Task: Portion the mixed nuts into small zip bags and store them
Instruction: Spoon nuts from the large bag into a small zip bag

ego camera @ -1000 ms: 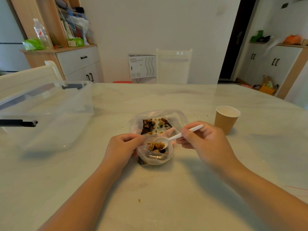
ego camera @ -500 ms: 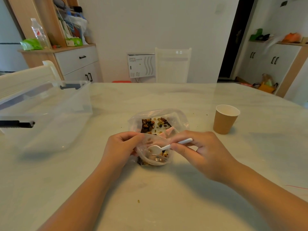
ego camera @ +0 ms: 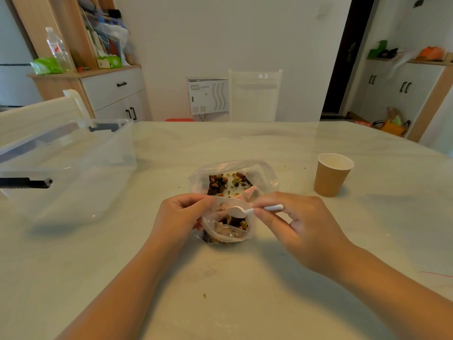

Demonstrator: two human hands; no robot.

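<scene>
No text can be read. Small coloured print is seen on the white panel [ego camera: 208, 95] against the far wall and a red mark on the bottle [ego camera: 57, 49] label (both too blurred to be made out).

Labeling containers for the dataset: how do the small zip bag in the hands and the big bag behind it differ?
The small zip bag is held: the left hand pinches its rim open; the big bag lies untouched on the table. The small zip bag is narrower than the big bag. The white spoon in the right hand sits at the small bag's mouth, not the big bag's. Both are clear plastic, open, and hold mixed nuts.
</scene>
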